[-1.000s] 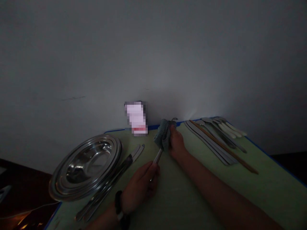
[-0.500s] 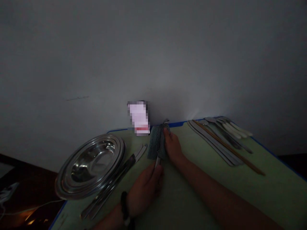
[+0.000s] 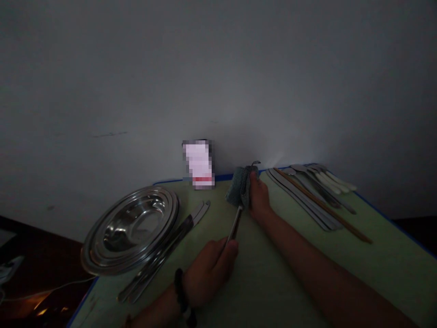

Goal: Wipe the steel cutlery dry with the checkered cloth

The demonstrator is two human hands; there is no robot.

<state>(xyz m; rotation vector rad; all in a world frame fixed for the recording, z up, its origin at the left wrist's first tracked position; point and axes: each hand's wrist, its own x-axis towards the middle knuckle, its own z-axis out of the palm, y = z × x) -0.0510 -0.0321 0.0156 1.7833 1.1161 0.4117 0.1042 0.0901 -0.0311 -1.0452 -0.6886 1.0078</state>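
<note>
Low in the middle, my left hand (image 3: pixel 215 266) is closed round the near end of a slim metal utensil (image 3: pixel 235 223). The utensil points up and away, and its far end is hidden in a grey-green cloth (image 3: pixel 238 184). My right hand (image 3: pixel 260 196) grips that cloth, folded round the utensil's far end, with the thumb on top. Because the cloth covers the tip, I cannot tell which kind of utensil it is. Left of my left hand, table knives (image 3: pixel 167 248) lie side by side beside stacked steel plates (image 3: pixel 102 262).
On the right of the pale green table (image 3: pixel 273 291) lie flat metal knives (image 3: pixel 303 202), wooden chopsticks (image 3: pixel 324 207), spoons (image 3: pixel 314 187) and white-handled forks (image 3: pixel 332 182). A phone (image 3: pixel 199 161) with a blurred screen leans on the wall (image 3: pixel 218 82) behind.
My right hand and the cloth have moved right and slightly away. More of the utensil now shows between my hands. My left hand has shifted slightly right.
</note>
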